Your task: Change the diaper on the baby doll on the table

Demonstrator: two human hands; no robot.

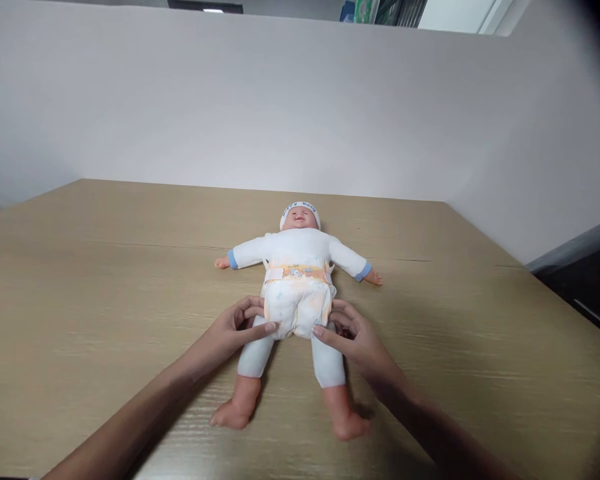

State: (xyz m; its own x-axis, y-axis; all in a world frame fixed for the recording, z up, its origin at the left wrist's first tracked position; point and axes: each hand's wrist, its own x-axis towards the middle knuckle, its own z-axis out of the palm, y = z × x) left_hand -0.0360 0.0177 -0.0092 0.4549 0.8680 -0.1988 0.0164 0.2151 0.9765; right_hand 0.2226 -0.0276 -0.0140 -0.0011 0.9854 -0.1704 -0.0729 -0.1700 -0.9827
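A baby doll (297,250) lies on its back in the middle of the wooden table (105,280), arms spread, head toward the far wall. It wears a white suit, a white cap and a diaper (297,303) with an orange waistband. My left hand (235,327) pinches the diaper's leg edge at the doll's right thigh, thumb on the diaper front and fingers curled behind. At the other thigh my right hand (353,333) grips the opposite leg edge the same way. The doll's bare feet point toward me.
A white partition wall (280,100) stands along the table's far edge and bends round to the right side. A dark surface (590,280) lies beyond the table's right edge. Nothing else rests on the table.
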